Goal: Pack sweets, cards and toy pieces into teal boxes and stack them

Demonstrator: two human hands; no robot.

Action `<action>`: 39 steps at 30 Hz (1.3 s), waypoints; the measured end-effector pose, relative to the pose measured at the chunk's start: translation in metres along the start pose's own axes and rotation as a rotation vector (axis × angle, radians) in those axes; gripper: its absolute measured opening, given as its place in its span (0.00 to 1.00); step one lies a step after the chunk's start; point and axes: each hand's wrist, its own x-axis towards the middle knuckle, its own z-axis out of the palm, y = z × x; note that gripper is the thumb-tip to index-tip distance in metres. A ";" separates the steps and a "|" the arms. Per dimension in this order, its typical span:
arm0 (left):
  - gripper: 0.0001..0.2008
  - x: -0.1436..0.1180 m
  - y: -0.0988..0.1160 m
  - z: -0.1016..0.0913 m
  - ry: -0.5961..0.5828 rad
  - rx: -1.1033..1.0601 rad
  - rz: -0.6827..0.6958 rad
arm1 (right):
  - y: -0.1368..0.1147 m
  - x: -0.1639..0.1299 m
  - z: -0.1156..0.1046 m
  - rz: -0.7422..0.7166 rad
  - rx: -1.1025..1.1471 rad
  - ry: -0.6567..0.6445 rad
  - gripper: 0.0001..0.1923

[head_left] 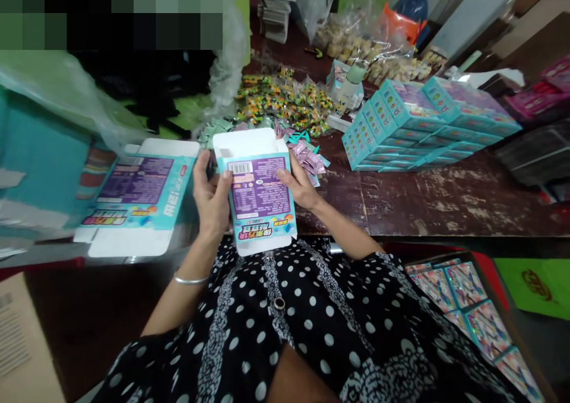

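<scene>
Hands meet over the table edge: the left hand point(212, 196) and right hand point(299, 184) each grip a side of an upright teal-and-purple printed cardboard carton point(258, 194), its white top flaps standing open. Just left lies a flattened carton blank point(138, 196), and finished teal boxes point(401, 130) sit stacked farther right on the worn dark-red wooden table point(445, 198), beyond scattered small pink sachets point(307, 154).

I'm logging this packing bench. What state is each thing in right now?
Carton: folded up, top flap open, held in both hands.
Left hand: gripping carton's left side.
Right hand: gripping carton's right side.
Flat carton: unfolded, lying flat.
Finished boxes: closed, stacked in rows.
Sachets: loose, piled on table.
</scene>
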 end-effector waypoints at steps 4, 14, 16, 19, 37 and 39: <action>0.37 0.006 -0.022 -0.001 -0.121 0.194 0.071 | 0.025 -0.010 0.010 0.101 0.077 0.070 0.43; 0.30 0.004 -0.064 0.002 -0.030 0.356 -0.005 | 0.071 -0.011 0.023 0.227 0.105 0.361 0.25; 0.31 0.001 -0.058 0.004 0.042 0.331 0.012 | 0.068 -0.011 0.026 0.230 0.214 0.422 0.30; 0.29 0.003 -0.042 0.000 -0.057 0.257 -0.046 | 0.061 -0.009 0.021 0.166 0.297 0.341 0.35; 0.11 0.008 0.015 -0.002 -0.252 0.374 -0.086 | 0.023 0.016 -0.036 0.181 -0.006 -0.384 0.28; 0.12 0.006 0.014 -0.012 -0.329 0.344 -0.118 | 0.024 0.004 -0.031 0.147 -0.013 -0.359 0.29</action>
